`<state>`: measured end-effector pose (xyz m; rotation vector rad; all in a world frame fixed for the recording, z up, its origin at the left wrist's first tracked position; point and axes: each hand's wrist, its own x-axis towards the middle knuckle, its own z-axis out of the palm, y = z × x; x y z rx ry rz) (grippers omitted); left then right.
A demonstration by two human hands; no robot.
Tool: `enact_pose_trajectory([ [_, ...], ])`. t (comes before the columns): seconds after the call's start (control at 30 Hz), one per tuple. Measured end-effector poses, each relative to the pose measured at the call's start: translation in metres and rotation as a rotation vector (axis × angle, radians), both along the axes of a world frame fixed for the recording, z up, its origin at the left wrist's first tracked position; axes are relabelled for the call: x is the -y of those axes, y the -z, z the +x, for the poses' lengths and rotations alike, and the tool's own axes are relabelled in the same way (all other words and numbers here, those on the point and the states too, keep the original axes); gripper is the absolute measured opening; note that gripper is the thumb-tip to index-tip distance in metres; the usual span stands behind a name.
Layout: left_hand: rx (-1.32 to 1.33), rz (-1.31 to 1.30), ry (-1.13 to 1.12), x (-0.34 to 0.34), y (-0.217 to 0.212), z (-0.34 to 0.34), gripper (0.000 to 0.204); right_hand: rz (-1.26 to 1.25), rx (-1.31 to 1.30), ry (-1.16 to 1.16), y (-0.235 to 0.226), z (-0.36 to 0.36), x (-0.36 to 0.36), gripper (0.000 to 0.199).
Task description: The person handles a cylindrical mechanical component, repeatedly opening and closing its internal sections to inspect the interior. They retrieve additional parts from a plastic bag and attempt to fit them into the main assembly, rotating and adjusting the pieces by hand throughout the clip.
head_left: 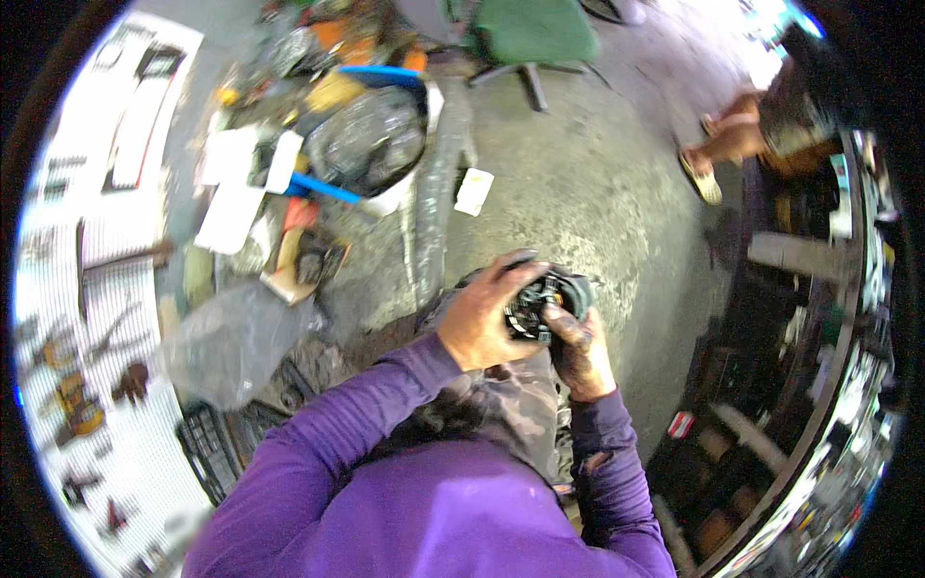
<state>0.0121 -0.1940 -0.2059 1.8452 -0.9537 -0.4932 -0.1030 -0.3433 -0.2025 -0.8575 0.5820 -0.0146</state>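
Note:
Above my lap I hold a round, dark mechanical part [527, 318] with shiny bits on its face and a thick black rim; its exact kind does not show. My left hand [482, 316] wraps round its left side, thumb and fingers curled over the edge. From the right, my right hand [584, 358] grips it, with the sooty thumb pressed onto its face. Some fingers of both hands are hidden behind the part. Camouflage trousers [506, 400] lie just below the hands.
At far left, a white bench [125, 462] carries tools. A bin with a black liner [371, 144], a clear plastic bag [236, 347] and scattered cartons crowd the left floor. A green chair [535, 34] stands ahead. A person's sandalled foot [706, 173] and cluttered shelves [800, 252] are right.

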Motion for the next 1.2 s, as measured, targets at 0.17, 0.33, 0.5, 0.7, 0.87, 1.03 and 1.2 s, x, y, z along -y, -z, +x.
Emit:
enact_pose_trajectory([
  [0.17, 0.040, 0.028, 0.115, 0.007, 0.037, 0.015, 0.095, 0.313, 0.171, 0.135, 0.054, -0.021, 0.001, 0.088],
  [0.33, -0.001, 0.077, 0.239, 0.000, 0.073, 0.020, 0.100, 0.021, 0.162, 0.016, 0.112, -0.059, -0.002, 0.092],
  [0.5, -0.703, 0.050, 0.178, -0.038, 0.079, 0.004, 0.098, -0.654, 0.075, -0.093, 0.115, -0.086, -0.046, 0.105],
  [0.7, -1.014, -0.216, 0.159, -0.102, 0.053, -0.023, 0.089, -0.418, 0.006, 0.246, 0.071, -0.090, -0.157, 0.121],
  [0.87, -1.168, -0.324, 0.334, -0.165, 0.028, -0.026, 0.089, -0.421, 0.066, 0.429, 0.039, -0.099, -0.239, 0.121],
  [1.03, -1.146, -0.372, 0.387, -0.217, 0.006, -0.041, 0.087, -0.592, 0.038, 0.454, 0.007, -0.121, -0.301, 0.119],
  [1.2, -1.049, -0.408, 0.473, -0.236, -0.008, -0.047, 0.088, -0.837, 0.050, 0.432, -0.015, -0.131, -0.325, 0.112],
])
